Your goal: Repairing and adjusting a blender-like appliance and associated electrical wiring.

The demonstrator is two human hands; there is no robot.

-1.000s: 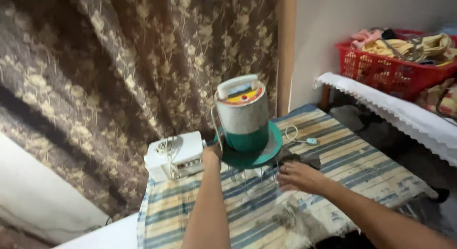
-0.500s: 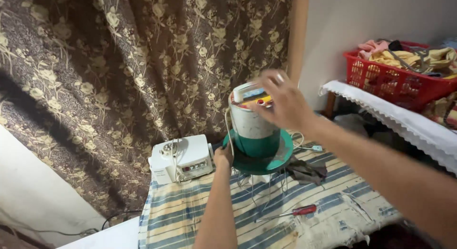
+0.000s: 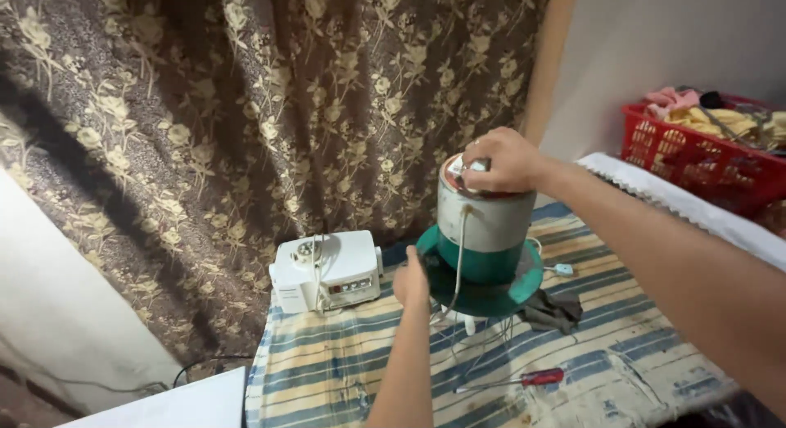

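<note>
— What's that appliance made of?
— The appliance (image 3: pixel 481 227) is a cylinder with a dull metal body, a green lower band and a wide round green base (image 3: pixel 483 293), standing on the table (image 3: pixel 344 379) under a striped, worn cloth. A white cord hangs down its side.
— Anything around it?
— A white boxy device (image 3: pixel 327 272) just beside it, a dark rag (image 3: pixel 550 311), a red-handled screwdriver (image 3: pixel 524 379), a red plastic basket (image 3: pixel 704 162) well apart, and a floral curtain (image 3: pixel 270 108) behind.
— The hands?
— The right hand (image 3: pixel 501 160) is curled over the top, gripping it. The left hand (image 3: pixel 411 280) reaches to the base's rim; whether it grips, I cannot tell.
</note>
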